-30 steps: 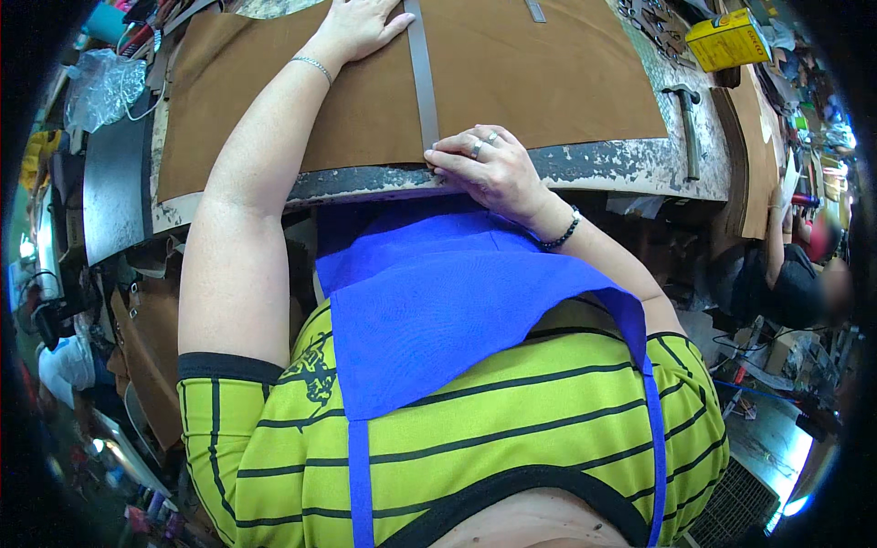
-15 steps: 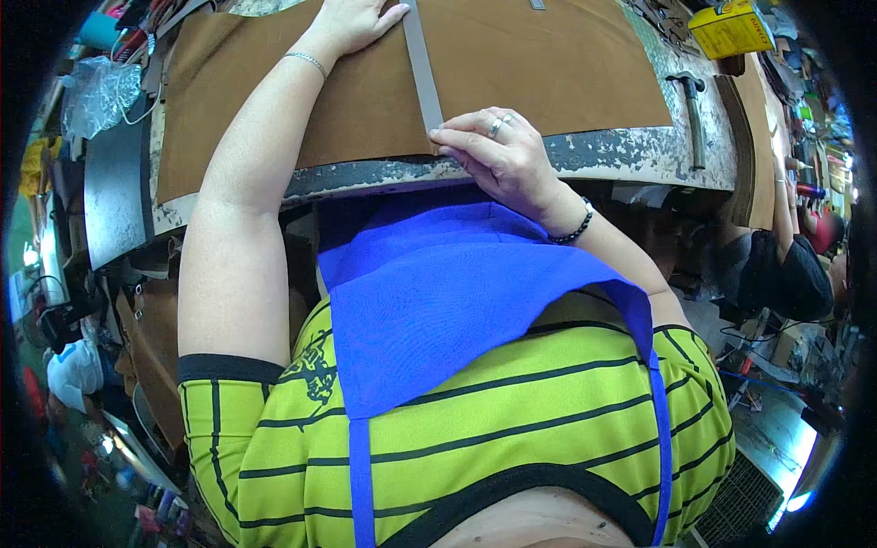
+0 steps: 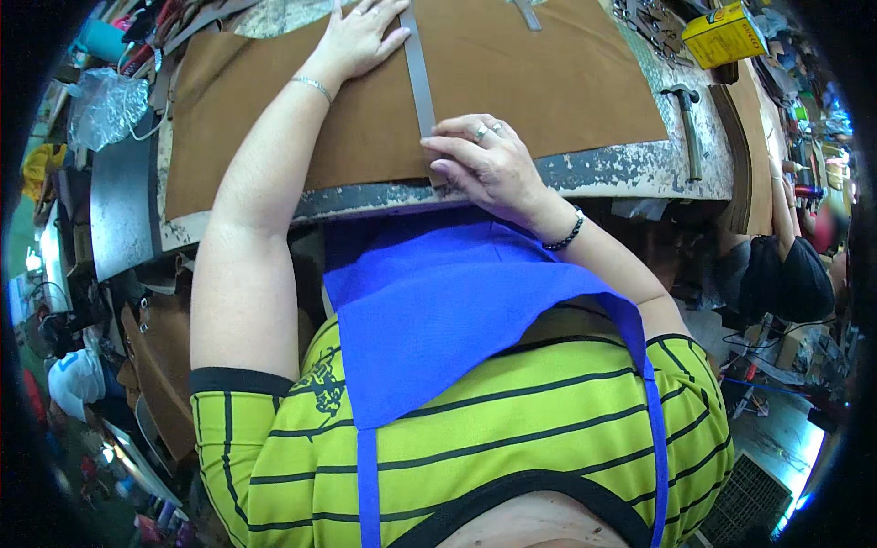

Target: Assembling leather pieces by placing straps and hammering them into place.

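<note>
A large brown sheet of leather (image 3: 539, 82) lies over the worn workbench, with a flat grey strip (image 3: 417, 78) running across it toward me. My left hand (image 3: 364, 38) rests open on the leather, thumb beside the strip's far part. My right hand (image 3: 489, 169) has its fingers curled at the strip's near end, index fingertip on it and thumb just below. Beneath that thumb a narrow brown tab (image 3: 437, 173) shows past the leather's near edge. Beyond the top edge of the view, the strip's far end is hidden.
A claw hammer (image 3: 690, 132) lies on the bench (image 3: 630, 173) to the right. A yellow can (image 3: 724, 36) and metal tools are behind it. A short grey piece (image 3: 528, 15) sits on the leather. Clear plastic wrapping (image 3: 105, 108) is at left; another person's arm (image 3: 784, 215) shows far right.
The view has shifted slightly. My right index fingertip has moved up onto the strip's near end and parted from the thumb. My left hand's fingers show more fully, still flat on the leather.
</note>
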`<state>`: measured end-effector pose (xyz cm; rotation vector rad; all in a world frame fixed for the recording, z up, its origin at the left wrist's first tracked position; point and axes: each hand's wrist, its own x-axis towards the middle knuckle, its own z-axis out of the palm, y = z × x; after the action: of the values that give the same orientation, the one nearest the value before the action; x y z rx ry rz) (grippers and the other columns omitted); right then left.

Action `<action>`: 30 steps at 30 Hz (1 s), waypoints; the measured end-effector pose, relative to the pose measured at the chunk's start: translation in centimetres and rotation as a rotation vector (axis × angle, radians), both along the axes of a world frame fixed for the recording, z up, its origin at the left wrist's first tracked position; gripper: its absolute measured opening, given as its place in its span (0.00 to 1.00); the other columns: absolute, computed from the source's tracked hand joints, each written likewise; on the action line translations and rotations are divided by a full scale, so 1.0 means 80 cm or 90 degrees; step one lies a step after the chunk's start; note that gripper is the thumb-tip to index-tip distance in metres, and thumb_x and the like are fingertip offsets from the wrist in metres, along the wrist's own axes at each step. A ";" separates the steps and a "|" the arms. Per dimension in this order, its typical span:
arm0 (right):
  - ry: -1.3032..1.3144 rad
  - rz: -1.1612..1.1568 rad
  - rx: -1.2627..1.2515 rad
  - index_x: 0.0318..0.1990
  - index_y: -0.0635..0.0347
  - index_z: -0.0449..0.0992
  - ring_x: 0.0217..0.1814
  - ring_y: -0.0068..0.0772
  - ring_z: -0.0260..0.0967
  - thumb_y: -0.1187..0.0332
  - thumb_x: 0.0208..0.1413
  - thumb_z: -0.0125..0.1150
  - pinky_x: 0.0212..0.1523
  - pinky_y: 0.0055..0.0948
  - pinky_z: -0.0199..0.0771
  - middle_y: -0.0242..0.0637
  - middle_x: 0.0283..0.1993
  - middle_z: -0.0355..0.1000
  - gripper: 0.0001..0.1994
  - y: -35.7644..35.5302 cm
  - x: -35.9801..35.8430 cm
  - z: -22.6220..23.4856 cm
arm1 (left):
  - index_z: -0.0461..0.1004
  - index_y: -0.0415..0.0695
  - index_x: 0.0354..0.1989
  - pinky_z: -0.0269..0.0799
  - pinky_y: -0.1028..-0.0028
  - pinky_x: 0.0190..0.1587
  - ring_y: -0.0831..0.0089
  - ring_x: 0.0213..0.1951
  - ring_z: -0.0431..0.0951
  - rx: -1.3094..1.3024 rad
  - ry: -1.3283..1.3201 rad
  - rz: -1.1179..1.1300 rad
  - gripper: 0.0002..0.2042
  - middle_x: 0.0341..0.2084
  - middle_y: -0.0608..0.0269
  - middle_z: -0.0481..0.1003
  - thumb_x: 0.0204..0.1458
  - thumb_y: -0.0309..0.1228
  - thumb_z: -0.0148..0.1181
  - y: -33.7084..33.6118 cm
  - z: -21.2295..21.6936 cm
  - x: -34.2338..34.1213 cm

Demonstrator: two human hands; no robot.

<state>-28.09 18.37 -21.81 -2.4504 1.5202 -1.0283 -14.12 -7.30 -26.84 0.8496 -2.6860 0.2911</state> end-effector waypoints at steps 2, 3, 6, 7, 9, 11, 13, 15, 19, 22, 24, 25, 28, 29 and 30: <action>0.033 -0.029 0.019 0.54 0.57 0.68 0.62 0.45 0.58 0.54 0.51 0.59 0.59 0.44 0.58 0.44 0.58 0.63 0.26 -0.016 0.003 0.000 | 0.58 0.54 0.62 0.40 0.40 0.62 0.60 0.64 0.56 0.019 -0.005 0.005 0.26 0.64 0.68 0.55 0.58 0.52 0.38 0.004 -0.004 -0.008; 0.080 -0.065 0.042 0.58 0.60 0.63 0.66 0.47 0.52 0.49 0.51 0.56 0.61 0.47 0.54 0.47 0.62 0.57 0.31 -0.021 0.010 0.000 | 0.58 0.55 0.62 0.42 0.39 0.61 0.60 0.64 0.55 0.046 -0.001 0.008 0.26 0.64 0.68 0.55 0.57 0.53 0.39 0.007 -0.002 -0.009; 0.195 -0.128 0.206 0.64 0.71 0.46 0.73 0.51 0.36 0.36 0.53 0.41 0.68 0.50 0.38 0.57 0.69 0.41 0.45 -0.030 0.019 -0.023 | 0.57 0.56 0.62 0.42 0.39 0.61 0.60 0.64 0.54 0.035 0.003 -0.012 0.27 0.64 0.68 0.55 0.56 0.53 0.41 0.007 0.010 -0.026; 0.195 -0.124 0.201 0.64 0.71 0.46 0.73 0.50 0.35 0.36 0.53 0.42 0.68 0.49 0.36 0.57 0.69 0.41 0.46 -0.031 0.021 -0.025 | 0.56 0.56 0.62 0.39 0.40 0.62 0.60 0.65 0.54 0.066 -0.006 -0.002 0.26 0.64 0.67 0.54 0.57 0.50 0.43 0.009 0.012 -0.025; 0.192 -0.125 0.188 0.64 0.71 0.46 0.73 0.50 0.34 0.36 0.53 0.43 0.69 0.49 0.34 0.56 0.69 0.40 0.46 -0.035 0.022 -0.026 | 0.56 0.55 0.62 0.39 0.40 0.62 0.61 0.65 0.54 0.060 -0.022 0.002 0.26 0.64 0.67 0.54 0.57 0.51 0.43 0.009 0.017 -0.024; 0.196 -0.111 0.190 0.64 0.72 0.46 0.73 0.50 0.34 0.36 0.53 0.42 0.69 0.48 0.35 0.57 0.69 0.41 0.46 -0.033 0.022 -0.027 | 0.56 0.53 0.62 0.40 0.40 0.62 0.62 0.64 0.55 0.056 -0.035 0.007 0.27 0.64 0.67 0.55 0.56 0.51 0.43 0.011 0.018 -0.022; 0.200 -0.111 0.186 0.64 0.72 0.46 0.73 0.50 0.34 0.36 0.53 0.42 0.69 0.48 0.35 0.57 0.69 0.41 0.46 -0.032 0.024 -0.026 | 0.57 0.53 0.62 0.40 0.40 0.62 0.62 0.64 0.56 0.046 -0.044 0.005 0.27 0.64 0.66 0.56 0.56 0.51 0.43 0.010 0.023 -0.021; 0.209 -0.105 0.194 0.64 0.72 0.46 0.73 0.50 0.34 0.35 0.53 0.41 0.69 0.47 0.36 0.57 0.68 0.42 0.47 -0.028 0.025 -0.025 | 0.60 0.51 0.60 0.41 0.40 0.61 0.62 0.62 0.58 0.024 -0.056 0.000 0.26 0.62 0.65 0.59 0.56 0.50 0.43 0.012 0.027 -0.021; 0.201 -0.095 0.184 0.63 0.74 0.48 0.72 0.51 0.36 0.34 0.52 0.41 0.68 0.48 0.37 0.58 0.68 0.43 0.47 -0.018 0.026 -0.026 | 0.60 0.49 0.59 0.40 0.40 0.61 0.62 0.61 0.60 0.003 -0.103 0.014 0.25 0.61 0.63 0.60 0.56 0.48 0.43 0.018 0.039 -0.030; 0.198 -0.085 0.185 0.63 0.74 0.48 0.72 0.51 0.36 0.34 0.52 0.41 0.69 0.47 0.36 0.58 0.68 0.43 0.48 -0.011 0.026 -0.024 | 0.60 0.47 0.59 0.40 0.39 0.61 0.63 0.62 0.59 -0.033 -0.116 0.020 0.25 0.61 0.62 0.60 0.56 0.46 0.42 0.019 0.041 -0.035; 0.207 -0.070 0.194 0.63 0.73 0.47 0.73 0.51 0.35 0.34 0.51 0.41 0.69 0.47 0.35 0.57 0.68 0.43 0.48 -0.006 0.024 -0.022 | 0.60 0.46 0.59 0.40 0.39 0.61 0.64 0.63 0.57 -0.045 -0.115 0.029 0.25 0.60 0.63 0.60 0.55 0.46 0.41 0.017 0.040 -0.038; 0.206 -0.072 0.195 0.63 0.73 0.47 0.73 0.51 0.35 0.34 0.51 0.41 0.69 0.47 0.35 0.57 0.68 0.43 0.48 -0.004 0.023 -0.022 | 0.60 0.46 0.59 0.40 0.39 0.61 0.64 0.63 0.57 -0.045 -0.116 0.027 0.25 0.60 0.63 0.60 0.55 0.46 0.41 0.017 0.040 -0.041; 0.200 -0.058 0.179 0.63 0.73 0.49 0.72 0.51 0.37 0.34 0.52 0.42 0.69 0.47 0.37 0.57 0.68 0.44 0.47 0.004 0.016 -0.017 | 0.60 0.45 0.59 0.40 0.39 0.61 0.64 0.63 0.55 -0.017 -0.087 0.034 0.25 0.61 0.63 0.60 0.55 0.45 0.41 0.012 0.034 -0.048; 0.178 -0.019 0.214 0.63 0.71 0.51 0.72 0.49 0.39 0.35 0.52 0.42 0.68 0.47 0.37 0.55 0.68 0.46 0.45 0.006 0.012 -0.009 | 0.59 0.47 0.60 0.39 0.39 0.61 0.64 0.64 0.55 0.001 -0.054 0.033 0.26 0.61 0.63 0.59 0.56 0.47 0.40 0.007 0.024 -0.045; 0.157 0.020 0.247 0.63 0.69 0.53 0.72 0.48 0.41 0.35 0.52 0.43 0.68 0.48 0.38 0.53 0.67 0.48 0.44 0.009 0.005 -0.005 | 0.59 0.48 0.61 0.39 0.38 0.61 0.63 0.64 0.55 0.018 -0.021 0.033 0.26 0.62 0.62 0.58 0.57 0.48 0.39 0.003 0.014 -0.042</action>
<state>-27.68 19.07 -22.19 -2.3709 1.5627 -0.3848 -17.47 -7.06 -25.76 0.9327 -2.7072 0.2811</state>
